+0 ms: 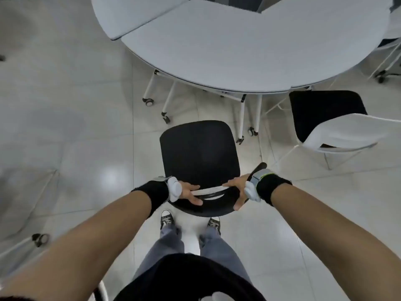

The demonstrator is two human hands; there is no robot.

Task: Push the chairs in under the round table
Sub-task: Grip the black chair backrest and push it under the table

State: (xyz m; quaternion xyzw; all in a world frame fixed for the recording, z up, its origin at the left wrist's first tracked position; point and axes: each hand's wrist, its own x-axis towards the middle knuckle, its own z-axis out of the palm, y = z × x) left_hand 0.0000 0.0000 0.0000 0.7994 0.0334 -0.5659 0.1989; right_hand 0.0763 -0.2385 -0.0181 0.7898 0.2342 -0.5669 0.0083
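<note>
**A:** What am I looking down at, biggest thing first?

**B:** The round table (249, 46) is filling the top of the view, pale grey, built from curved sections, standing on white legs with castors. Straight ahead of me, between the table edge and my feet, the black chair (200, 157) is standing clear of the table, its seat not yet under the top.

**A:** And which way is it facing?

**B:** Its seat is pointing toward the table and its backrest is nearest me, so the push I am judging is straight forward, away from my body. A second chair (329, 124) is sitting to the right, its seat front just beside the table rim, angled.

**A:** What are the hands doing?

**B:** My left hand (189, 193) is wrapping its fingers around the left end of the backrest's top edge. My right hand (236, 187) is gripping the right end the same way. Both are about equally near, one either side of the chair's centre line.
</note>
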